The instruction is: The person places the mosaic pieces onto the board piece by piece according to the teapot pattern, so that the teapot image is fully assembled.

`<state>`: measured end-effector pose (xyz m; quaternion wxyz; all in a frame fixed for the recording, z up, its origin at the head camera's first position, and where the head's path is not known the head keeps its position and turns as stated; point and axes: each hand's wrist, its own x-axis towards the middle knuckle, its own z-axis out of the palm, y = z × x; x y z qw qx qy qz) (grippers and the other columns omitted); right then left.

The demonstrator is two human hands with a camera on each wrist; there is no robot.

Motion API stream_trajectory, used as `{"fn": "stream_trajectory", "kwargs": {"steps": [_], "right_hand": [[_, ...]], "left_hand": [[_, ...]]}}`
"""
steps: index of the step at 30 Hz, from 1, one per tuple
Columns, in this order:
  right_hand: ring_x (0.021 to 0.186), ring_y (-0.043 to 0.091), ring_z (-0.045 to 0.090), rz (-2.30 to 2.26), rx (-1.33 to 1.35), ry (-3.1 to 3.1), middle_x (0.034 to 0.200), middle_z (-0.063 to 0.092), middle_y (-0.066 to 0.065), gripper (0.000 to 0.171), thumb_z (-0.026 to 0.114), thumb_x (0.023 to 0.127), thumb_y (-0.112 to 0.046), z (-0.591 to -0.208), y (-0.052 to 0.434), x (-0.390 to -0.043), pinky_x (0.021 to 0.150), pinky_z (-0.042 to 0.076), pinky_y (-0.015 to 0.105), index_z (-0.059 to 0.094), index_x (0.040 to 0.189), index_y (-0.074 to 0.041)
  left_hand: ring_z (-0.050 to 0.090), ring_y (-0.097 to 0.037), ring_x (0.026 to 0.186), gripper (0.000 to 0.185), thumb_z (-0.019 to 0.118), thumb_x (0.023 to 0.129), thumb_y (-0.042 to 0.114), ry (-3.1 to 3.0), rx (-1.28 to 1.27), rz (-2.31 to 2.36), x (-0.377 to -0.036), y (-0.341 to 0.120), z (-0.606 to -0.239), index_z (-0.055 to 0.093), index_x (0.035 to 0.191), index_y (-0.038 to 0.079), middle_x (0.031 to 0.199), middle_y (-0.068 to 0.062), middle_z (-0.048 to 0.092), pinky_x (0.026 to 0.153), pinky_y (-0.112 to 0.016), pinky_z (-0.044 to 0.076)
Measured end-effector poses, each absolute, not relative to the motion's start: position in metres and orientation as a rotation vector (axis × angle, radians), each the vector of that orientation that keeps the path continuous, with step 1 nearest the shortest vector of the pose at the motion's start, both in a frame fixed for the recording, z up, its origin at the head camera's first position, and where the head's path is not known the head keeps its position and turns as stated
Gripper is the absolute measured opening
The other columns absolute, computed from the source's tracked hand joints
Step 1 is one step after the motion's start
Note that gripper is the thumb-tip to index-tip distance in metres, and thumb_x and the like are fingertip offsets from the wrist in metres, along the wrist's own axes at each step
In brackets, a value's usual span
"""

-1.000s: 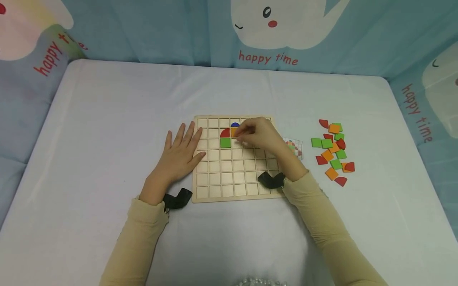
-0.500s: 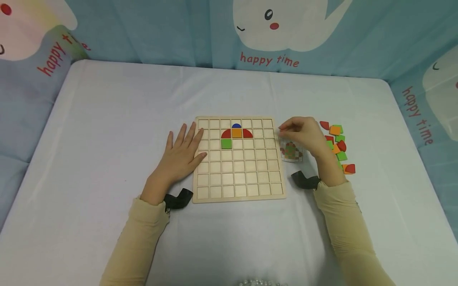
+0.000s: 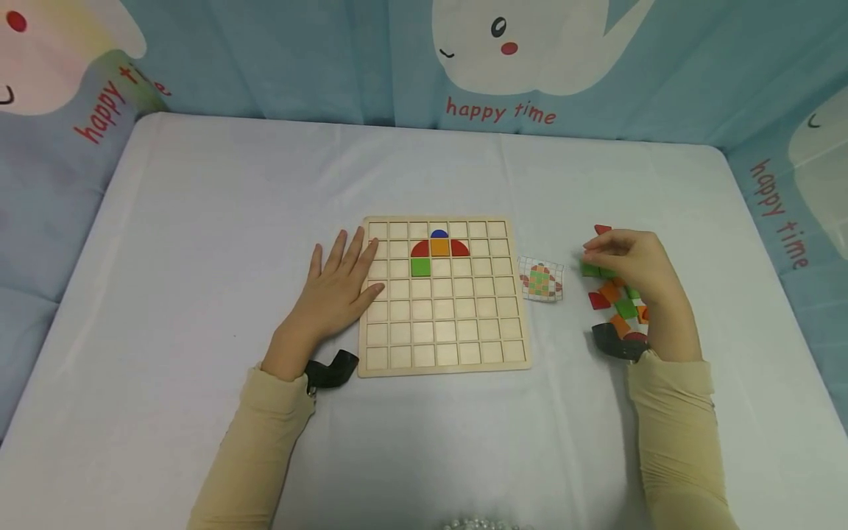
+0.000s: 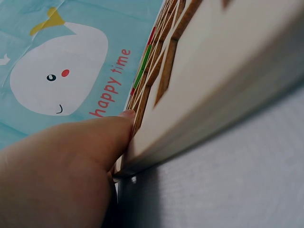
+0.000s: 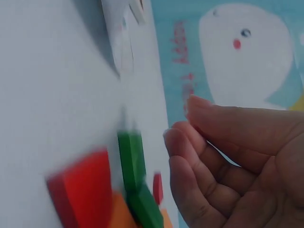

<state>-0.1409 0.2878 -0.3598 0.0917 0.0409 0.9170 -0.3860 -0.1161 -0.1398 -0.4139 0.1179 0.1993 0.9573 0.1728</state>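
Head view: pattern card (image 3: 541,280) between board (image 3: 444,361) and tiles (image 3: 612,291).

The left hand (image 3: 338,283) is laid flat, palm down, with the fingers (image 3: 351,246) extended and slightly spread and the thumb held out toward the right. In the left wrist view, one fingertip (image 4: 124,115) is seen pressed against an edge. The left forearm is covered by a beige sleeve (image 3: 255,442), and a black strap (image 3: 329,369) is worn at the wrist. The right hand (image 3: 639,269) is held raised, palm facing left, with the fingers (image 5: 190,156) curled inward and the tips brought close to the thumb; nothing is seen gripped between them. The right forearm is sleeved likewise, and a black strap is worn at its wrist.
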Motion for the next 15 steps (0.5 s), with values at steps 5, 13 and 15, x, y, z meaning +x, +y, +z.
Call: {"fn": "stream_trajectory", "kwargs": {"steps": [5,13,15], "right_hand": [[0.075,0.004,0.061,-1.165,0.167,2.694,0.086,0.068,-0.014,0.038,0.071,0.086,-0.026,-0.359,0.307,-0.135,0.066,0.048,0.019,0.063,0.109,0.005],[0.076,0.005,0.061,-1.033,0.258,2.693,0.082,0.063,-0.026,0.044,0.067,0.089,-0.032,-0.356,0.325,-0.132,0.069,0.046,0.022,0.062,0.117,0.002],[0.076,0.002,0.061,-1.022,0.265,2.693,0.083,0.063,-0.025,0.041,0.066,0.090,-0.029,-0.357,0.327,-0.132,0.070,0.046,0.019,0.061,0.117,0.002]], "left_hand": [[-0.016,-0.029,0.142,0.070,0.037,0.100,0.041,2.799,0.586,0.499,-0.117,-0.140,-0.415,0.004,0.153,0.010,0.157,-0.011,-0.008,0.108,-0.052,-0.015],[-0.016,-0.028,0.142,0.070,0.037,0.100,0.042,2.801,0.586,0.494,-0.118,-0.140,-0.417,0.004,0.153,0.010,0.157,-0.011,-0.008,0.108,-0.052,-0.015],[-0.016,-0.028,0.142,0.070,0.036,0.100,0.042,2.801,0.587,0.493,-0.118,-0.139,-0.417,0.004,0.153,0.010,0.157,-0.011,-0.008,0.108,-0.052,-0.015]]}}
